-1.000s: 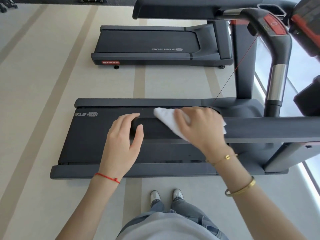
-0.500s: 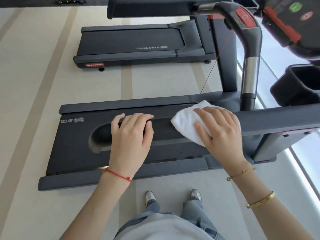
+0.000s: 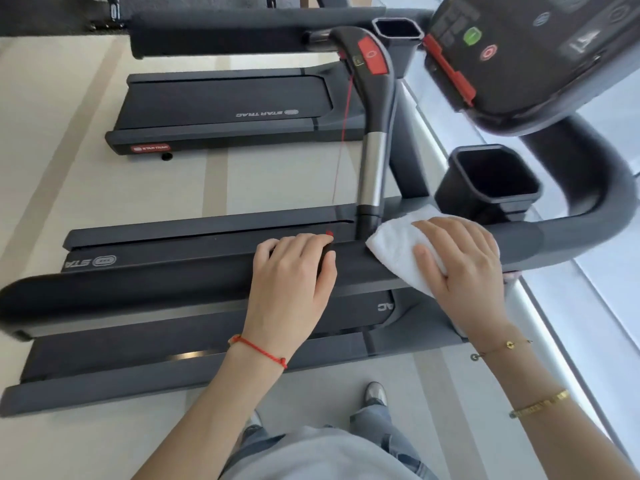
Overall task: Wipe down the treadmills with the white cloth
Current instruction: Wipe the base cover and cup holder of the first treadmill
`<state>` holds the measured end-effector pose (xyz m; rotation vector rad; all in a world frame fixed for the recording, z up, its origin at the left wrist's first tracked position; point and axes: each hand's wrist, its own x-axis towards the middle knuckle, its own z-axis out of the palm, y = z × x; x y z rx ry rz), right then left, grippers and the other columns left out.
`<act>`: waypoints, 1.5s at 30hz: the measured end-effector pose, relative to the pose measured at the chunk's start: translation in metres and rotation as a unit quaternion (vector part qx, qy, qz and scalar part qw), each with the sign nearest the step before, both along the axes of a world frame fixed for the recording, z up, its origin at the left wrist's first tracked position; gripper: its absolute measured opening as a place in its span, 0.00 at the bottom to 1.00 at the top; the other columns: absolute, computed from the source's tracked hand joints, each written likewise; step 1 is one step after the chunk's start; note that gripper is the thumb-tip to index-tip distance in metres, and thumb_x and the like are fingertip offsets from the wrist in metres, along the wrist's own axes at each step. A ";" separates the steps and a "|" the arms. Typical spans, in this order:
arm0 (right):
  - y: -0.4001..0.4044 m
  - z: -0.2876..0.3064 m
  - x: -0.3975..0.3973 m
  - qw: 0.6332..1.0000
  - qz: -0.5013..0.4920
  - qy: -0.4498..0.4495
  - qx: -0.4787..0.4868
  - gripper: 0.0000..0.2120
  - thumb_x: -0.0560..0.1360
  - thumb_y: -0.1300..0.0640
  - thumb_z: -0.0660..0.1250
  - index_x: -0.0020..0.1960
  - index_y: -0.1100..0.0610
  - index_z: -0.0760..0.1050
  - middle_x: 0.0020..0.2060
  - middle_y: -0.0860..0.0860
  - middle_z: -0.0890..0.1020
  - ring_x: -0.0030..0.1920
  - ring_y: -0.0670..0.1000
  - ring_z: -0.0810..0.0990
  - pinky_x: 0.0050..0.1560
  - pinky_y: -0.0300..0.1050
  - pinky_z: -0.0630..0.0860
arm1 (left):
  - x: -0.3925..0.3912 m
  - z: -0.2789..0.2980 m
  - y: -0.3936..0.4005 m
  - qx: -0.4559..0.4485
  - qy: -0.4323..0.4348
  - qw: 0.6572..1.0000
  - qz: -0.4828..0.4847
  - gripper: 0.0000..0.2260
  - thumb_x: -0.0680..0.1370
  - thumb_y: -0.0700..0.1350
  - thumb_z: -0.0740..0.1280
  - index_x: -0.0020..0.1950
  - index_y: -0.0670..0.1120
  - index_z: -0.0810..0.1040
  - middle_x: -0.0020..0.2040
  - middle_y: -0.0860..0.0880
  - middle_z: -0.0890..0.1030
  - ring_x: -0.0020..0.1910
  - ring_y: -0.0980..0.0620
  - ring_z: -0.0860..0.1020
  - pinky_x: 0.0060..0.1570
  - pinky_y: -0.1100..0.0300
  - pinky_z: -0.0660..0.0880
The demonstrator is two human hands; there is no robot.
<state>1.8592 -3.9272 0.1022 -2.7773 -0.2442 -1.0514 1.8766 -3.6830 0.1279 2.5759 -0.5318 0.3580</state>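
Observation:
I stand beside the near treadmill (image 3: 173,355), whose dark padded side handrail (image 3: 138,289) runs across the view in front of me. My right hand (image 3: 460,268) presses a folded white cloth (image 3: 394,247) onto the handrail near where it curves up toward the console. My left hand (image 3: 294,289) rests over the handrail to the left of the cloth, fingers curled over its far edge. A second treadmill (image 3: 225,105) stands farther away, parallel to the first.
The console (image 3: 536,50) with green and red buttons hangs at the top right, with a black cup holder (image 3: 488,181) below it. An upright grip (image 3: 374,133) with a red panel and a thin red safety cord stands just left of the cloth. Pale floor surrounds the machines.
My right hand has slid the cloth rightward along the handrail toward the console end. My left hand has followed to the right along the rail. The view has shifted right.

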 end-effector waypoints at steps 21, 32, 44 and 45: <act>-0.189 0.065 0.039 0.971 -0.010 0.000 0.240 0.14 0.82 0.46 0.57 0.62 0.51 0.73 0.55 0.43 0.76 0.55 0.49 0.74 0.57 0.46 0.70 | 0.020 0.019 -0.196 -0.056 0.037 0.997 0.048 0.12 0.82 0.46 0.61 0.62 0.46 0.79 0.55 0.53 0.82 0.54 0.53 0.80 0.63 0.53 0.70; -0.195 0.048 0.097 0.927 -0.027 0.329 0.180 0.28 0.80 0.53 0.62 0.77 0.55 0.58 0.68 0.58 0.73 0.65 0.61 0.72 0.59 0.46 0.66 | 0.074 0.015 -0.222 -0.004 0.137 0.990 0.014 0.23 0.83 0.53 0.57 0.76 0.46 0.64 0.69 0.48 0.74 0.59 0.47 0.77 0.65 0.50 0.67; -0.212 0.061 0.120 0.910 0.214 0.349 0.066 0.24 0.81 0.61 0.60 0.76 0.59 0.62 0.75 0.54 0.62 0.76 0.53 0.60 0.75 0.43 0.58 | 0.090 0.013 -0.224 -0.006 0.173 0.984 -0.031 0.28 0.83 0.57 0.55 0.79 0.46 0.57 0.71 0.49 0.71 0.67 0.48 0.71 0.66 0.53 0.68; -0.208 0.065 0.129 0.905 0.238 0.351 0.030 0.24 0.81 0.61 0.60 0.76 0.60 0.61 0.75 0.55 0.63 0.76 0.54 0.60 0.75 0.46 0.58 | 0.090 0.013 -0.225 -0.012 0.171 0.985 -0.027 0.27 0.83 0.56 0.55 0.79 0.46 0.58 0.70 0.49 0.72 0.67 0.49 0.72 0.66 0.53 0.68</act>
